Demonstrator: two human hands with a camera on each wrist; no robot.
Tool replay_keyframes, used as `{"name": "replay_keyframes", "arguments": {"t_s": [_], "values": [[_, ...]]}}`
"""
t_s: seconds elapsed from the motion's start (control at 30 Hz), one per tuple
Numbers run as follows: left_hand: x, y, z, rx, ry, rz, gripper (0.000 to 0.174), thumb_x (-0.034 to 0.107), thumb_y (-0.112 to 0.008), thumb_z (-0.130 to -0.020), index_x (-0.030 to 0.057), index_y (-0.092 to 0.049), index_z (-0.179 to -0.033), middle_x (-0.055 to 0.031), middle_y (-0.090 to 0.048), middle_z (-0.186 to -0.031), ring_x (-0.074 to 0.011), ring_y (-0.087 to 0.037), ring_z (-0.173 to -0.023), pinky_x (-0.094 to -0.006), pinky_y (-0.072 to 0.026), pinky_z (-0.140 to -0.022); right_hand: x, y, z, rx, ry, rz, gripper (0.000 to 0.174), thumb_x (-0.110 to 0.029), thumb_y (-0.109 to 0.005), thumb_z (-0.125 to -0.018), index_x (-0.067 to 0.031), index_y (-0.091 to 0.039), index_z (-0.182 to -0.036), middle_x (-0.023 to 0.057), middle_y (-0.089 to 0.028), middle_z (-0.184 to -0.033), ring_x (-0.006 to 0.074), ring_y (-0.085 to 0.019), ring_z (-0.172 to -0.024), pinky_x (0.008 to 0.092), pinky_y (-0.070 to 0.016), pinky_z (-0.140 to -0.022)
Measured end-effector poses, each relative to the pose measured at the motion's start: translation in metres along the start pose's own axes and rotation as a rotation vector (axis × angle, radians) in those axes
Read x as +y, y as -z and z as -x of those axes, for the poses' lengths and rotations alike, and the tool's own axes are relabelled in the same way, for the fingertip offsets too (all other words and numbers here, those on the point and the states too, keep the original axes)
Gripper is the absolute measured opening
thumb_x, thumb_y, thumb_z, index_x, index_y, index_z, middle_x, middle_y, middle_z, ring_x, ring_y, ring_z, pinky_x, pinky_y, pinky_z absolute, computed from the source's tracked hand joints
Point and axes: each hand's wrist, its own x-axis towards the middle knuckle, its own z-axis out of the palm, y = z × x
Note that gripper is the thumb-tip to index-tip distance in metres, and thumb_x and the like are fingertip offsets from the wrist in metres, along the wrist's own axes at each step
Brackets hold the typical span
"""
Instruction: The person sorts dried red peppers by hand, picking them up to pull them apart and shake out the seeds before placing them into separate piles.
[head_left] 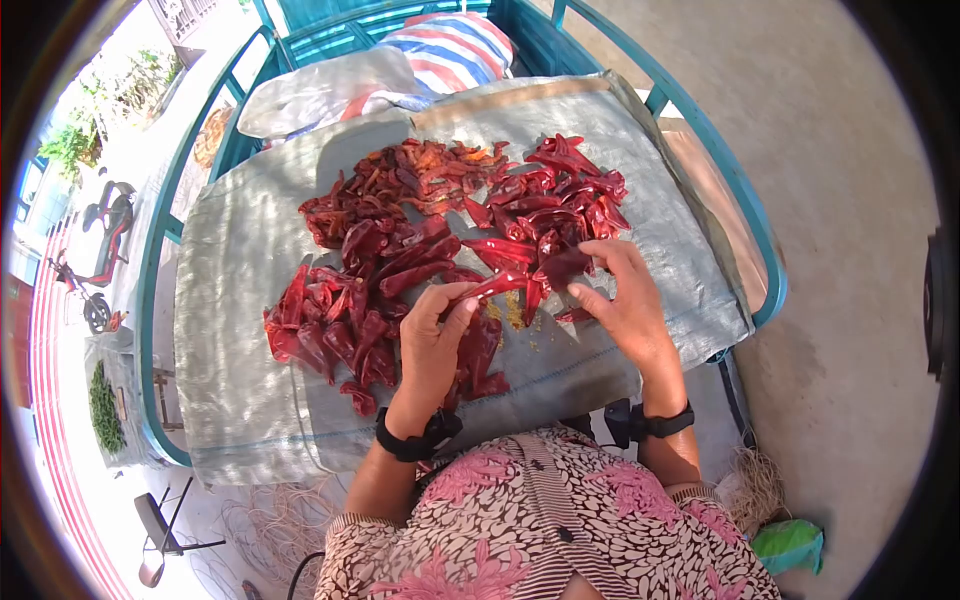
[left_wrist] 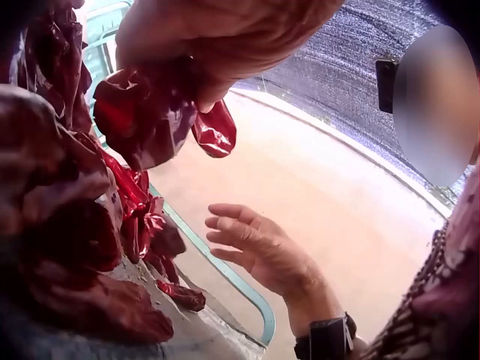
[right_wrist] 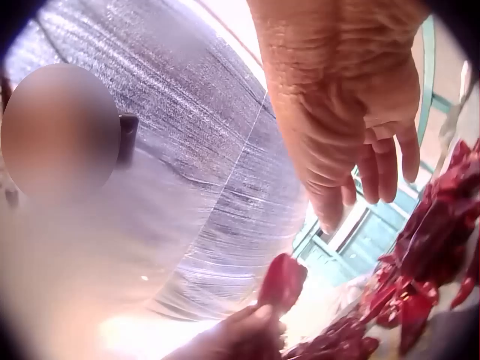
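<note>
Just beside the yellow seeds, a red pepper is pinched by the left hand; right of the seeds, the right hand is held open, empty. The pepper is best gripped lightly (thin skin may tear).

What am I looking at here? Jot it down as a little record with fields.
Left hand: pinches a glossy red pepper
Right hand: open and empty, beside the peppers
Surface: grey sheet
Front-left heap: dark red peppers
Right heap: glossy red peppers
Back heap: duller, orange-red peppers
Loose bits: yellow specks between the hands
Frame around: teal rails
Behind: striped sack
Worn: a dark band on each wrist
</note>
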Motion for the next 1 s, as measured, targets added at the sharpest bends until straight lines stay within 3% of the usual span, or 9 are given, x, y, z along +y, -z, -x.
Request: {"name": "replay_keyframes", "arguments": {"t_s": [0.1, 0.17, 0.27, 0.37, 0.5, 0.67, 0.8, 0.9, 1.0], "values": [[0.000, -0.001, 0.000, -0.041, -0.089, -0.056, 0.020, 0.007, -0.071, -0.093, 0.0019, -0.070, -0.112, -0.0084, -0.066, -0.090, -0.0174, -0.061, -0.078, -0.0286, -0.0486, -0.072, -0.023, -0.015, -0.006, -0.147, -0.065, -0.366, 0.052, -0.010, -0.078, -0.087, -0.0076, -0.060, -0.136, 0.0091, -0.064, -0.111, 0.0179, -0.065, -0.088, 0.0333, -0.0541, -0.079], [0.001, -0.002, 0.000, -0.076, -0.151, -0.067, 0.021, 0.006, -0.072, -0.092, 0.0026, -0.070, -0.113, -0.0085, -0.066, -0.089, -0.0180, -0.061, -0.077, -0.0293, -0.0489, -0.072, -0.023, -0.030, -0.014, -0.141, 0.270, -0.214, 0.038, -0.006, -0.074, -0.089, -0.0070, -0.066, -0.126, 0.0062, -0.066, -0.103, 0.0147, -0.065, -0.084, 0.0309, -0.0538, -0.076], [0.004, 0.003, -0.001, -0.031, -0.143, -0.227, 0.024, 0.006, -0.074, -0.091, 0.0041, -0.070, -0.115, -0.0051, -0.067, -0.088, -0.0138, -0.060, -0.076, -0.0272, -0.0486, -0.071, -0.016, -0.033, -0.011, -0.142, 0.044, -0.340, 0.027, -0.003, -0.072, -0.090, -0.0069, -0.070, -0.117, 0.0046, -0.066, -0.100, 0.0144, -0.065, -0.084, 0.0282, -0.0526, -0.074], [-0.003, 0.007, -0.001, 0.025, 0.097, 0.042, 0.028, 0.008, -0.071, -0.096, 0.0028, -0.065, -0.122, 0.0017, -0.063, -0.090, -0.0059, -0.054, -0.076, -0.0215, -0.0444, -0.069, -0.002, -0.022, -0.014, -0.021, -0.033, -0.311, 0.029, -0.002, -0.072, -0.089, -0.0066, -0.069, -0.118, 0.0052, -0.066, -0.102, 0.0149, -0.065, -0.084, 0.0274, -0.0523, -0.073], [0.005, 0.011, -0.005, 0.042, 0.191, 0.246, 0.031, 0.008, -0.066, -0.099, 0.0030, -0.058, -0.129, -0.0008, -0.065, -0.094, -0.0065, -0.059, -0.076, -0.0189, -0.0455, -0.060, -0.019, -0.019, -0.020, 0.268, -0.070, -0.061, 0.040, -0.006, -0.074, -0.088, -0.0059, -0.064, -0.126, 0.0092, -0.066, -0.115, 0.0157, -0.064, -0.079, 0.0267, -0.0519, -0.071], [0.001, 0.004, -0.005, -0.003, 0.204, 0.316, 0.029, 0.006, -0.064, -0.100, 0.0017, -0.057, -0.128, -0.0042, -0.065, -0.097, -0.0103, -0.066, -0.081, -0.0215, -0.0514, -0.061, -0.017, -0.035, -0.007, -0.280, -0.054, -0.432, 0.038, -0.017, -0.074, -0.095, -0.0038, -0.063, -0.129, 0.0074, -0.063, -0.113, 0.0128, -0.063, -0.082, 0.0284, -0.0530, -0.071], [-0.001, 0.007, -0.005, -0.037, 0.220, 0.280, 0.028, 0.005, -0.063, -0.101, 0.0007, -0.058, -0.127, -0.0047, -0.065, -0.097, -0.0118, -0.068, -0.084, -0.0220, -0.0541, -0.063, -0.019, -0.048, -0.008, -0.114, -0.115, -0.267, 0.037, -0.020, -0.072, -0.097, -0.0020, -0.063, -0.128, 0.0091, -0.065, -0.112, 0.0145, -0.065, -0.086, 0.0293, -0.0541, -0.074], [0.000, 0.010, -0.006, -0.062, 0.189, 0.410, 0.026, 0.005, -0.063, -0.101, 0.0008, -0.058, -0.127, -0.0047, -0.066, -0.098, -0.0129, -0.068, -0.087, -0.0228, -0.0554, -0.066, -0.003, -0.051, -0.007, -0.288, -0.229, -0.470, 0.037, -0.021, -0.071, -0.097, -0.0017, -0.063, -0.128, 0.0105, -0.067, -0.112, 0.0144, -0.066, -0.091, 0.0284, -0.0541, -0.076], [-0.001, 0.007, -0.009, -0.032, 0.194, 0.398, 0.029, 0.005, -0.065, -0.099, 0.0007, -0.058, -0.127, -0.0044, -0.067, -0.098, -0.0112, -0.067, -0.085, -0.0249, -0.0547, -0.068, -0.001, -0.048, -0.010, -0.200, -0.180, -0.423, 0.036, -0.021, -0.071, -0.096, -0.0031, -0.064, -0.127, 0.0108, -0.069, -0.111, 0.0168, -0.066, -0.097, 0.0312, -0.0531, -0.083]]}}
